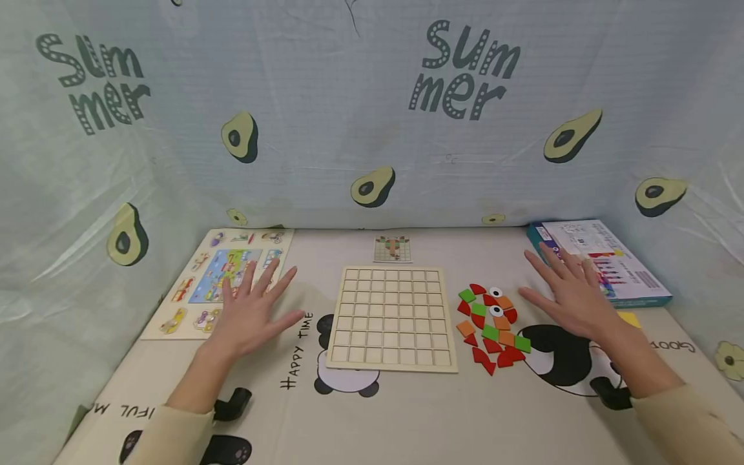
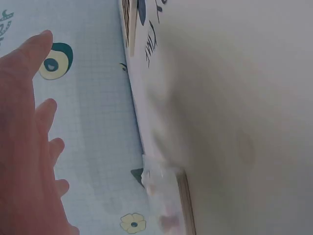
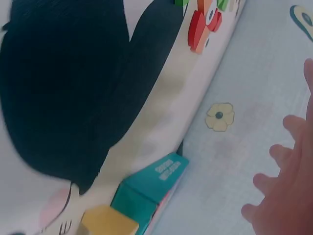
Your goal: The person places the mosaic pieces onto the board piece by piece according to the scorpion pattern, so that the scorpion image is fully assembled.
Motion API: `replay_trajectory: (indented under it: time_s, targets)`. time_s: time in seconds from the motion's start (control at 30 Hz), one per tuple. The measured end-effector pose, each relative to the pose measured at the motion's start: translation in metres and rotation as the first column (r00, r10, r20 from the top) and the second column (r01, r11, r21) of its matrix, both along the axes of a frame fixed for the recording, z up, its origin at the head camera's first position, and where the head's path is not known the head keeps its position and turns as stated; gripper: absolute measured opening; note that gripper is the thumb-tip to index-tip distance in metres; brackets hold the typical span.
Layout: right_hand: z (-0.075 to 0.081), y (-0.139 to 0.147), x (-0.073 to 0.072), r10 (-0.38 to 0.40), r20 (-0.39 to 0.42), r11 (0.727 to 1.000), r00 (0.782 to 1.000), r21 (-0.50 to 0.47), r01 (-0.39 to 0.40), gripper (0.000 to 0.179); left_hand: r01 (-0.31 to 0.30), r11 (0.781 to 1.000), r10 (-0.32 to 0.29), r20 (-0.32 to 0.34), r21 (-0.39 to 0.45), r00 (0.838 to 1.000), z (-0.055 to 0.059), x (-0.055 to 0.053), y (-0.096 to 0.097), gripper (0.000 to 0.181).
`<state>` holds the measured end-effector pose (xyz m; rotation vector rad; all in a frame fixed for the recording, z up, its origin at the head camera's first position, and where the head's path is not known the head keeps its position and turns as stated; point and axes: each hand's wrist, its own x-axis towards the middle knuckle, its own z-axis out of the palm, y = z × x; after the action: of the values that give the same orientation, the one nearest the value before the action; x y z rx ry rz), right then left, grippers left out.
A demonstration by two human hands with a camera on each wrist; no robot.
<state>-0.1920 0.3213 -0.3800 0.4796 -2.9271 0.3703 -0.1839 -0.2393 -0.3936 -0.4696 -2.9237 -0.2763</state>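
Observation:
With fingers spread, my left hand (image 1: 248, 318) hovers over the table beside a picture puzzle board (image 1: 157, 326) and holds nothing. My right hand (image 1: 572, 297), fingers also apart and holding nothing, hangs between the loose pieces and a teal-edged box (image 1: 639, 301). Between the hands lies a square wooden grid board (image 1: 391, 316) with bare cells. To its right is a loose pile of red, green and orange pieces (image 1: 491, 332), with two round eye pieces (image 1: 496, 311) among them. Behind the board sits a small pattern card (image 1: 393, 249) showing a coloured figure on a grid.
A yellow piece (image 1: 630, 319) lies by the box, partly behind the right forearm. The tablecloth (image 1: 407, 420) has panda prints and lettering. A curtain (image 1: 314, 161) with avocado prints closes off the back and both sides.

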Motion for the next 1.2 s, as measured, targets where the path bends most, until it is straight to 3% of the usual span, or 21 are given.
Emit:
replay_trajectory:
  time_s: [0.27, 0.63, 0.97, 1.2]
  targets:
    - [-0.003, -0.014, -0.017, 0.091, 0.033, 0.985, 0.995, -0.150, -0.086, 0.075, 0.017, 0.995, -0.021, 0.043, 0.103, 0.999, -0.008, -0.006, 0.022, 0.082]
    - [-0.007, -0.027, -0.032, 0.082, 0.158, 0.980, 0.984, -0.190, -0.051, 0.068, 0.050, 0.973, -0.071, 0.088, 0.225, 0.994, -0.018, -0.012, 0.044, 0.085]
    - [-0.012, -0.022, -0.032, 0.076, 0.229, 0.970, 0.971, -0.243, -0.018, 0.060, 0.169, 0.900, -0.234, 0.117, 0.401, 0.965, -0.032, -0.021, 0.055, 0.083]
    - [-0.018, -0.014, -0.022, 0.103, 0.239, 0.966, 0.966, -0.256, -0.040, 0.054, 0.188, 0.895, -0.266, 0.146, 0.404, 0.953, -0.044, -0.022, 0.053, 0.082]
